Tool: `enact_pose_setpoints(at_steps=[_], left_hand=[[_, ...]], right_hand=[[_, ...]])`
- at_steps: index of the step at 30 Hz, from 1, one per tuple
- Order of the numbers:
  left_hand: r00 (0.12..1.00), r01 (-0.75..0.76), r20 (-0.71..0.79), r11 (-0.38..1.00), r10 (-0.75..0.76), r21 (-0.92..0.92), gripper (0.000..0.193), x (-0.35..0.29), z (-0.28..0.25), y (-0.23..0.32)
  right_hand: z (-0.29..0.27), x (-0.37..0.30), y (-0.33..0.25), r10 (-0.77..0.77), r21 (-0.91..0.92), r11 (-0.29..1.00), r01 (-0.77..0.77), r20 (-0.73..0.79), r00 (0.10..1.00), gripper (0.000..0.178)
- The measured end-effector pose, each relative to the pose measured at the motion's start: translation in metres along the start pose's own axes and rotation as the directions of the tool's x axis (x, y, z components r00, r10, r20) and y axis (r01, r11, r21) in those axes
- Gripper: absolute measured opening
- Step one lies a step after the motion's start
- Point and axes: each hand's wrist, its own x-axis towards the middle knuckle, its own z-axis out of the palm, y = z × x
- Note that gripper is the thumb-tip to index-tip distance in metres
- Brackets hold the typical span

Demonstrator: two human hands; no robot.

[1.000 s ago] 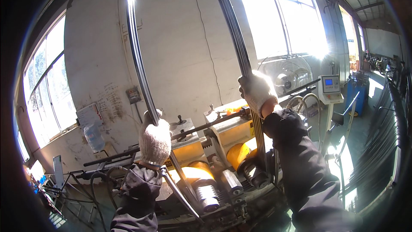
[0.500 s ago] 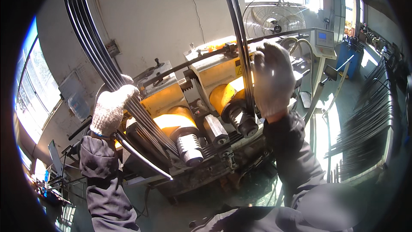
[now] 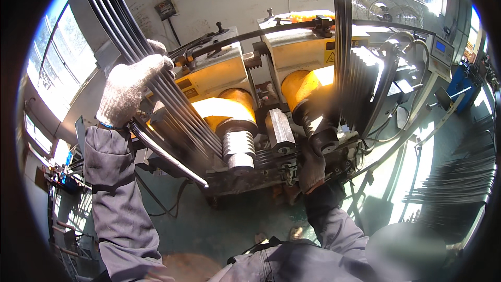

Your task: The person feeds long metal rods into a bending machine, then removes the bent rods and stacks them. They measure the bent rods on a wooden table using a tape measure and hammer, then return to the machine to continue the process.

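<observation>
A bundle of several long dark metal rods [image 3: 117,8] slants down from the upper left to the left grooved roller [image 3: 239,149] of a yellow and grey machine [image 3: 214,81]. My left hand [image 3: 125,91], in a white knitted glove, is closed around this bundle. On the right, rods [image 3: 342,21] rise nearly upright past the right roller [image 3: 321,133]. Under that roller, in shadow, is my gloved right hand [image 3: 312,169]; its fingers are hidden, so what it holds or touches cannot be told. A hexagonal metal block [image 3: 280,130] sits between the rollers.
A ribbed metal hose [image 3: 167,158] hangs below my left wrist. Far right, a rack carries many thin dark rods [image 3: 449,177]. A control box with a screen [image 3: 442,49] and a wire-caged fan [image 3: 386,13] stand at the back right.
My right hand has come down from beside the upright rods to below the right roller. My left hand stays on its bundle. The view has shifted, moving the machine rightward.
</observation>
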Motion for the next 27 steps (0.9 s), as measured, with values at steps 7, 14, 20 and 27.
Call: enact_pose_setpoints(at_steps=[7, 14, 20, 27], left_hand=[[0.999, 0.015, 0.03, 0.986, -0.02, 0.164, 0.03, -0.001, -0.004, -0.001], [0.997, -0.072, 0.048, 0.969, 0.062, 0.237, 0.029, -0.005, -0.001, 0.006], [0.769, -0.488, 0.218, 0.333, 0.601, 0.807, 0.02, -0.016, -0.004, -0.002], [0.689, -0.473, -0.492, 0.844, 0.533, 0.253, 0.014, -0.15, 0.006, 0.0]], right_hand=[[0.035, 0.021, -0.007, 0.654, 0.872, 0.244, -0.425, 0.176, 0.736, 0.037], [0.039, 0.022, 0.011, 0.684, 0.848, 0.053, -0.528, 0.354, 0.638, 0.034], [0.032, 0.011, 0.006, 0.378, 0.412, 0.834, -0.367, 0.059, 0.924, 0.04], [0.044, -0.061, -0.092, 0.342, 0.629, 0.667, -0.399, 0.218, 0.914, 0.047]])
